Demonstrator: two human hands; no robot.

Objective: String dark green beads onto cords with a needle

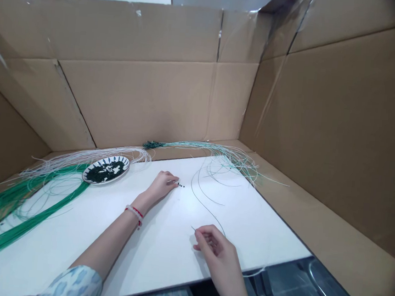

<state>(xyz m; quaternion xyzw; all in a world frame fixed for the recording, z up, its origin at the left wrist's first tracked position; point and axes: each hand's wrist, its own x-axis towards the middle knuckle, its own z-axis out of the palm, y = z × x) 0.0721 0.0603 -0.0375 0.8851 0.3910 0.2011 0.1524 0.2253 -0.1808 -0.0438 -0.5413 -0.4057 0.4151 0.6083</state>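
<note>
My left hand (161,186) rests on the white table top (162,237), its fingertips pinched on a short strand of tiny dark beads (180,185). My right hand (214,248) is shut on a thin dark wire (203,204), whose bare tip pokes out past the fingers. That wire curves away up the table towards the far side. Whether the beads sit on this same wire is too fine to tell. A round white plate with a dark blue pattern (106,169) holds a heap of dark green beads, left of my left hand.
Long bundles of white strands (89,159), green strands (22,211) and pale teal strands (211,148) spread over the table's far and left edges. Tall cardboard walls (134,78) surround the table on three sides. A dark floor shows past the right front corner.
</note>
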